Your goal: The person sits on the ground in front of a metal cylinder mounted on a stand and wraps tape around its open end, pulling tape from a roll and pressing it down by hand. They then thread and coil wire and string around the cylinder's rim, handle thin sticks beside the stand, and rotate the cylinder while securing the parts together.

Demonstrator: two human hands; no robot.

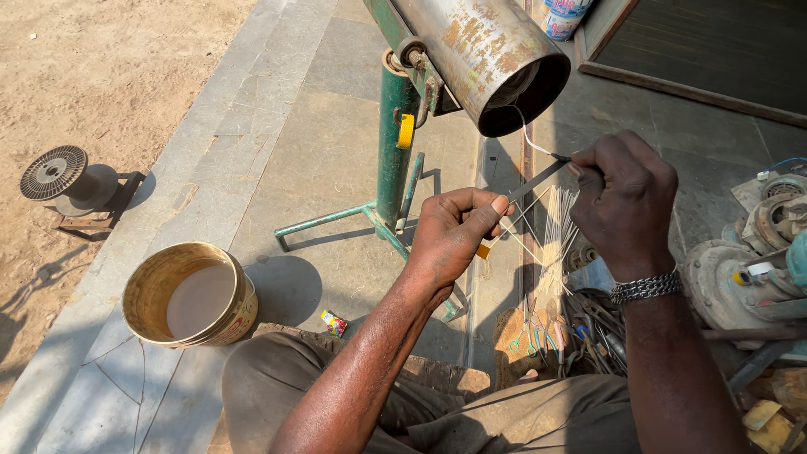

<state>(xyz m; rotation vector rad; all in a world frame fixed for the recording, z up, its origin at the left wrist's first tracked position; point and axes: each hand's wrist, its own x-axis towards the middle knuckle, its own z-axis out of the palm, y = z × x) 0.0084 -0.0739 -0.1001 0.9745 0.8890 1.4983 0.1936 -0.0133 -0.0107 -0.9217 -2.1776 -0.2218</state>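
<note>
From the head camera, the left hand (454, 231) is pinching one end of a flat metal strip (538, 181) while the right hand (626, 202) is clenching its other end, keeping it level just below the rusty cylinder's (487, 55) mouth (a white wire (531, 139) is trailing out), wrists bent inward.
</note>
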